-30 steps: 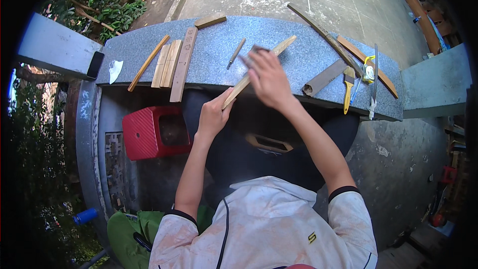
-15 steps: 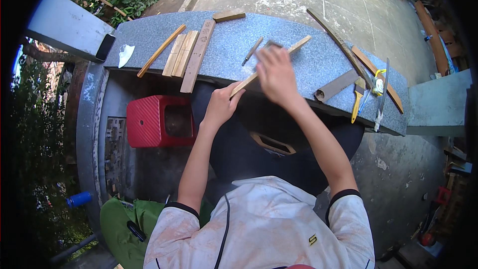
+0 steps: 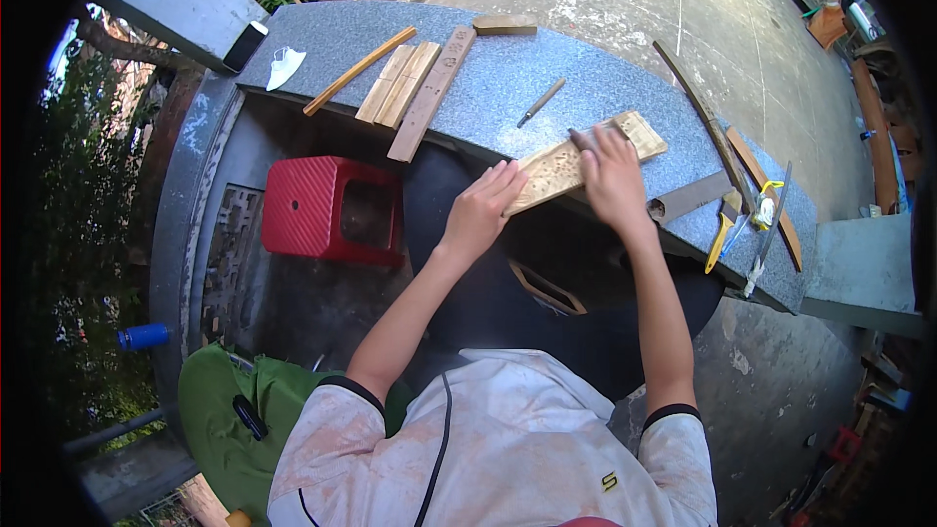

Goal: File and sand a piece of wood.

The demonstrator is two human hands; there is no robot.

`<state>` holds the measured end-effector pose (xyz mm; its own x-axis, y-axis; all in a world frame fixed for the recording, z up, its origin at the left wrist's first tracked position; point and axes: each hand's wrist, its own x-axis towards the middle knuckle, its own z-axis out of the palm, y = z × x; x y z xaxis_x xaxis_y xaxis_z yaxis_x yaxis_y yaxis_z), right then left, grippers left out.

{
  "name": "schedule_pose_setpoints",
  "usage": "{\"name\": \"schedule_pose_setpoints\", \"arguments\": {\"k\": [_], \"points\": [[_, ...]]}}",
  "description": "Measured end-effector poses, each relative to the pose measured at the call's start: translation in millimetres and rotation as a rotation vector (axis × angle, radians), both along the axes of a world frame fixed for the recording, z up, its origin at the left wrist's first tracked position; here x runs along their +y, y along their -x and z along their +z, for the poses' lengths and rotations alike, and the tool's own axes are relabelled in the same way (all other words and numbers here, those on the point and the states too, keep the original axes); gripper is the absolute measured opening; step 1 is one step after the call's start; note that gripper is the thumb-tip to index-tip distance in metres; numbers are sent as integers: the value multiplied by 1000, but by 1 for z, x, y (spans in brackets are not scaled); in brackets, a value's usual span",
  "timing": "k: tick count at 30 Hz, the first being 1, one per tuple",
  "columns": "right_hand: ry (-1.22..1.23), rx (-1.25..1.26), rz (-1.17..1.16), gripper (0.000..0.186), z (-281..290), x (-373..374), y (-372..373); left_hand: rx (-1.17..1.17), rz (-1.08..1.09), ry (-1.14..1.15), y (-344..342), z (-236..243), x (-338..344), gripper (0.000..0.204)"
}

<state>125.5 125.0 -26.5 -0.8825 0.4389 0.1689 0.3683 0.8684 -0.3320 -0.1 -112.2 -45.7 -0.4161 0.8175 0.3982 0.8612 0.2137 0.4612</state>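
W/ our L hand [image 3: 485, 201] we are gripping the near end of a pale spotted board [image 3: 550, 174], fingers wrapped over it, and our R hand [image 3: 615, 178] is holding a dark piece [image 3: 580, 140] (its full shape we are not seeing) on the board's face. The board is slanting over the front edge of the grey table [image 3: 605, 73], nr. a thin tool [image 3: 543, 101].

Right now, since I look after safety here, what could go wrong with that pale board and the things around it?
First, the near end of the pale board juts past the near edge of the speckled bench; if the left hand loosened its grip, the board might tip or drop. Second, the right hand lies over the board's face and could slip and scrape. Third, the grey-brown piece has an end by that edge, close to the right hand; a wide swing might knock it.
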Motion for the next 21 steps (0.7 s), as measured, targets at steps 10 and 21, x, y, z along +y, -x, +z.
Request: {"name": "schedule_pose_setpoints", "arguments": {"k": [10,21], "points": [[-161,67,7,54,-27,-8,5,48,58,-36,-14,-17,6,59],[-212,183,-222,51,-34,25,18,38,67,-53,-15,-9,16,55]]}}
